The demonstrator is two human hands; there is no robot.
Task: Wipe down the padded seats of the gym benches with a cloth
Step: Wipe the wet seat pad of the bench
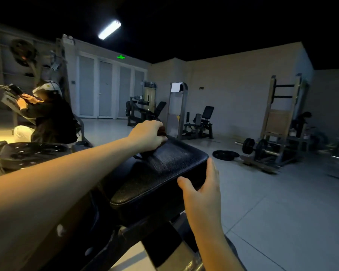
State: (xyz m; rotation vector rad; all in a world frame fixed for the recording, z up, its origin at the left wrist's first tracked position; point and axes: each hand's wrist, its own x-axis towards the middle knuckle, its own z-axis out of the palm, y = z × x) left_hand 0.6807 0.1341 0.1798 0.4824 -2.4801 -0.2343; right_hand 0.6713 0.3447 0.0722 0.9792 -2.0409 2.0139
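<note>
- The left hand curls its fingers round a dark cloth, held at the 12 o'clock end of the bench's padded seat.
- The right hand, fingers straight, touches the seat's 4 o'clock edge, thumb on the pad.
- Another person sits at 10 o'clock.
- A weight plate lies on the floor at 2 o'clock.

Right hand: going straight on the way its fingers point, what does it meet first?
Likely nothing: the right hand points along the right edge of the padded seat, past its corner. The weight plate beyond lies lower; depth unclear.
</note>
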